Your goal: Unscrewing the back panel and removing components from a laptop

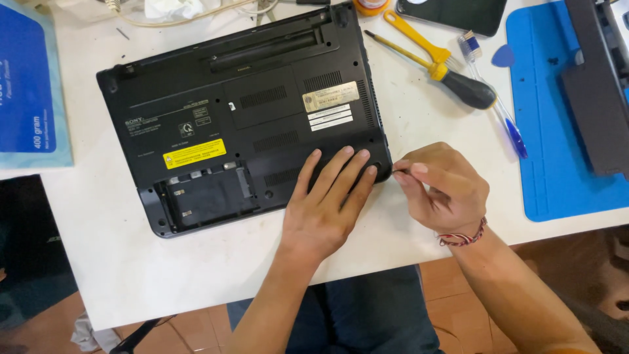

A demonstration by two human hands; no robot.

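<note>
A black laptop (242, 121) is seen lying upside down on the white desk (164, 262), filling the upper middle of the frame, its long axis running from lower left to upper right with a slight tilt. The left hand (327, 203) is laid flat, fingers spread, on the laptop's lower right corner, pressing it down. The right hand (442, 190) is held just to the right of that same corner, its fingers pinched together on a small thin tool whose tip is pointed left at the laptop's edge; the tool itself is too small for its kind to be told. The corner therefore lies directly left of the right hand, touching or nearly so, and under the left hand. An open bay is visible at the laptop's lower left. A yellow-and-black screwdriver (445, 69) and a toothbrush (495, 98) are laid at upper right, beside a blue mat (557, 157); a blue packet (26, 78) is seen at the upper left.
</note>
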